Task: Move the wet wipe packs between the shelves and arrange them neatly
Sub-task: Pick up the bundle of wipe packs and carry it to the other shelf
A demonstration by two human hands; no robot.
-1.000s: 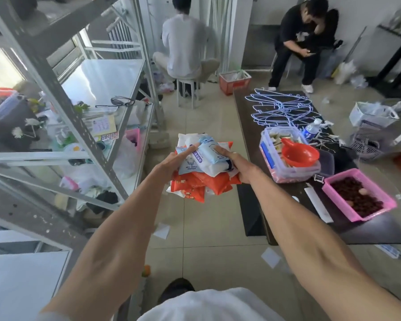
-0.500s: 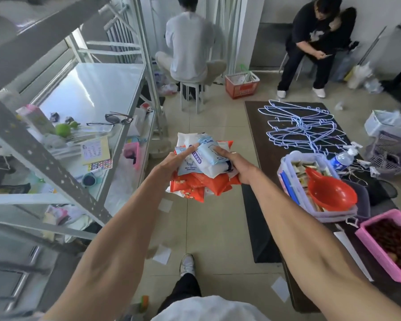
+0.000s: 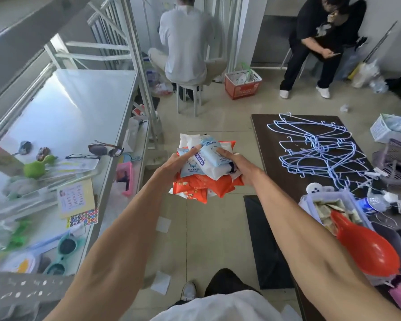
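I hold a stack of wet wipe packs [image 3: 206, 174] in front of me above the floor, white and blue packs on top and orange ones beneath. My left hand [image 3: 174, 164] grips the stack from the left with the thumb on top. My right hand [image 3: 237, 166] grips it from the right, fingers pressing on the top blue pack. A white metal shelf [image 3: 74, 105] stands to my left, its near part cluttered and its far part bare.
Sunglasses [image 3: 105, 149], a green toy [image 3: 36, 167] and a card [image 3: 75, 198] lie on the shelf. On the right a dark table [image 3: 276, 158] holds blue wire hangers [image 3: 315, 149], a bin with a red scoop [image 3: 368, 249] and a bottle. Two people sit at the back near a red basket [image 3: 242, 83].
The view has dropped and moved forward along the shelf; the shelf top now shows from above. Both hands keep the same hold on the stack.
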